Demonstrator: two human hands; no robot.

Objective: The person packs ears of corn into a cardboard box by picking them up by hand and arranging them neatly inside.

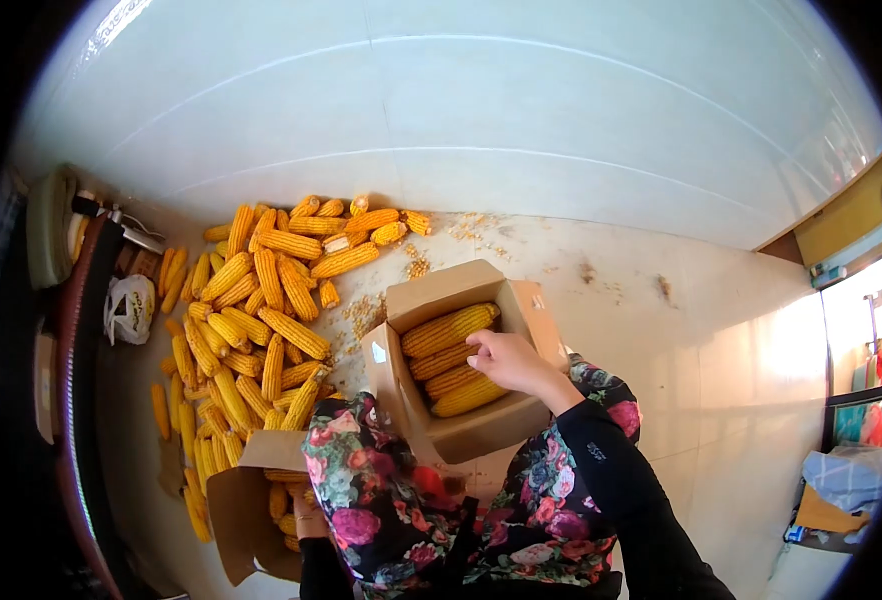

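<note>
Head view: we look down past our flowered trousers (356, 490) to a pale floor (681, 390), reading twelve o'clock at the wall (441, 110).
Near box: just below the centre toward six o'clock, an open cardboard box (481, 435) stands tilted in our sight between our knees, its flaps spread.
Boxed corn: yellow cobs (451, 335) lie side by side inside it.
Right hand: our right hand (516, 362) is over those cobs from four o'clock, released, fingers loosely bent; we see nothing in its grasp, and cannot tell whether the fingertips touch a cob.
Left hand: at seven o'clock our left hand (310, 522) reaches into a second box (236, 525); our knee covers much of it, so we cannot tell whether it grips anything.
Second box corn: more cobs (279, 500) show beside that hand.
Heap: from eight to eleven o'clock, a corn pile (271, 280) spreads on the floor, with loose kernels (363, 315) at its inner edge.
Sleeve print: small pale lettering marks our black right sleeve (616, 485), too small to read.
Bag print: at nine o'clock a white bag (129, 312) bears dark printing we cannot make out.
Box label: a pale patch (379, 350) sits on the near box's left flap; we read no words there.
</note>
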